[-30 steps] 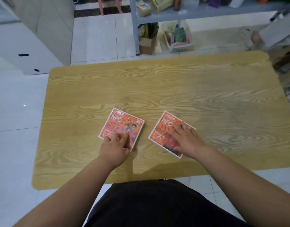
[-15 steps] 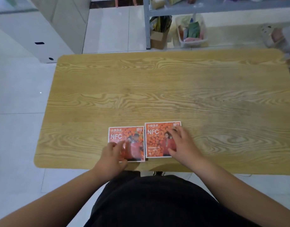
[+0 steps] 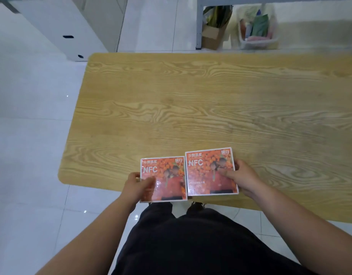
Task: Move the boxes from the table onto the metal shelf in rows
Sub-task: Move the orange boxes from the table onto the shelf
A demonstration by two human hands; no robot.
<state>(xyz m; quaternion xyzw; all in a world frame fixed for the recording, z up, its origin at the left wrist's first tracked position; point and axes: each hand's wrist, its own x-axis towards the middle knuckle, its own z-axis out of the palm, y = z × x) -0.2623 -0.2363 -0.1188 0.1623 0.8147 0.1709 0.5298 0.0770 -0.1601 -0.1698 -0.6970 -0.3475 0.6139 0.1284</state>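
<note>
Since the earlier frames, both boxes had been turned from splayed to square, brought edge to edge, and drawn back to the table's 6 o'clock edge, which they now overhung. The wooden table [image 3: 210, 96] carried nothing else in view. The metal shelf [image 3: 199, 22] stood beyond the table's far edge at 12 o'clock, only its post and lowest level visible, with a cardboard carton [image 3: 212, 36] and a clear plastic bin [image 3: 258, 34] beneath it. The left box [image 3: 167, 181] and right box [image 3: 209, 171] sat side by side, apparently touching along their inner edges, printed faces up and tops toward 12 o'clock, the right one set slightly farther forward. The left hand [image 3: 136, 187] gripped its box at the outer edge, thumb on the face, so the box lay at 3 o'clock from the hand. The right hand [image 3: 244, 179] pinched its box likewise, the box lying at 9 o'clock from it. Fingers beneath either box could not be seen. In my judgement, the carry ran straight toward 12 o'clock, with neither hand materially nearer the shelf.
</note>
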